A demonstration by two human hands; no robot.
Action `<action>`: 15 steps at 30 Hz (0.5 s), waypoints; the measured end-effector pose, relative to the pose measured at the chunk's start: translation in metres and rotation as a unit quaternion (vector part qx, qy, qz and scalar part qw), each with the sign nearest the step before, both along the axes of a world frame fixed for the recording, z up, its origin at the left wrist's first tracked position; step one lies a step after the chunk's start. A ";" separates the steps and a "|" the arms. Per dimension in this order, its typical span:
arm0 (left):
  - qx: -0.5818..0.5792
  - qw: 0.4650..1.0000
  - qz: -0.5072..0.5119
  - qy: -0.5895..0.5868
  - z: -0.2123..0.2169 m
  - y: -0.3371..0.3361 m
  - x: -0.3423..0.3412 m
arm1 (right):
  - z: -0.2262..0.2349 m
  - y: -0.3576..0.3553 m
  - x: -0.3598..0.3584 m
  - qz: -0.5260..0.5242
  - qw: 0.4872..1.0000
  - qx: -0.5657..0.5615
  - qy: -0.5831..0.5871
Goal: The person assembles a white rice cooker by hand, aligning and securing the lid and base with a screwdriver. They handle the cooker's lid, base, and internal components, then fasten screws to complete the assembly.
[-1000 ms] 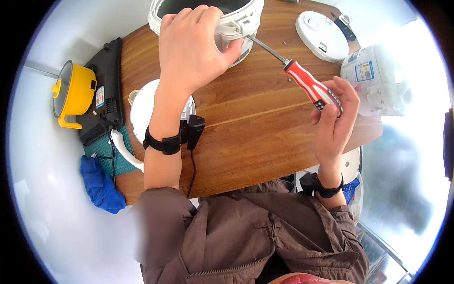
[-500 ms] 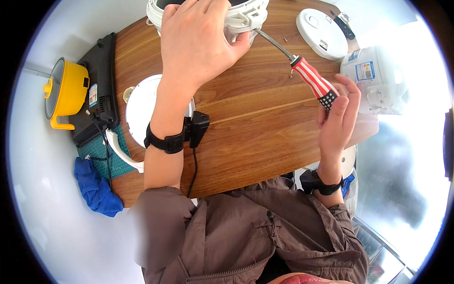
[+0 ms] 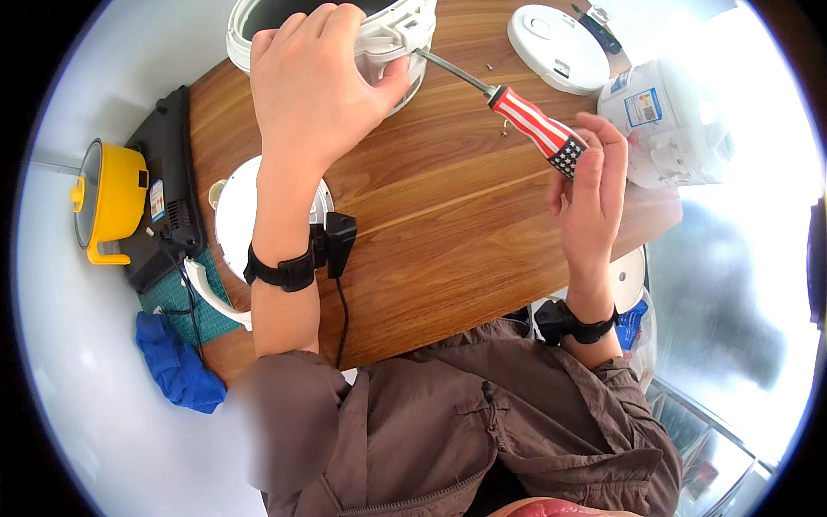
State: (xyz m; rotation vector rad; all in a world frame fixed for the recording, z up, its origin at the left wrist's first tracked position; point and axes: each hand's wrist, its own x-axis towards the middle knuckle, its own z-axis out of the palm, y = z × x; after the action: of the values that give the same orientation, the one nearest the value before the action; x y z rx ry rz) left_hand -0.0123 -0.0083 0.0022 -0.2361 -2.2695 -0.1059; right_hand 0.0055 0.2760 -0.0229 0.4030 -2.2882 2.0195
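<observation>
At the far side of the table stands a white appliance housing (image 3: 412, 34), round and hollow with a dark inside, cut off by the top edge. My left hand (image 3: 314, 95) is closed over its near rim, thumb against the outer wall. The screwdriver (image 3: 536, 125) has a red-and-white striped handle with a dark starred end. Its shaft slants up to the left, and the tip meets the housing's side beside my left thumb; the tip's exact seat is hidden. My right hand (image 3: 593, 185) holds the handle's end between thumb and fingers.
Small screws (image 3: 505, 131) lie near the screwdriver. A white round lid (image 3: 560, 52) and a white cooker (image 3: 659, 121) stand at the right. Under my left forearm is a white disc (image 3: 237, 215); further left are a curved white handle (image 3: 211, 293), a black appliance (image 3: 164, 224) and a yellow pot (image 3: 121, 194).
The whole view has shifted and tilted slightly, so the housing and both hands appear further left. The screwdriver tip stays at the same spot on the housing, and both grips hold.
</observation>
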 end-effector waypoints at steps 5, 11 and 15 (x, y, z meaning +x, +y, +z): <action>-0.010 1.000 0.003 -0.007 0.001 -0.004 0.001 | 0.015 0.005 -0.005 0.023 0.993 0.047 -0.110; -0.004 1.000 0.005 -0.010 0.001 0.000 -0.001 | -0.001 -0.011 -0.001 -0.018 0.985 0.068 0.155; 0.013 1.000 0.006 -0.004 0.003 -0.001 0.001 | 0.012 0.000 -0.003 0.045 0.995 0.062 -0.061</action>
State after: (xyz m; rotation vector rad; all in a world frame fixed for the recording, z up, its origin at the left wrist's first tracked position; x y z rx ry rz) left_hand -0.0113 -0.0095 0.0047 -0.2089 -2.2753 -0.1295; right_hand 0.0025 0.2763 -0.0107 0.4082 -2.5204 2.0009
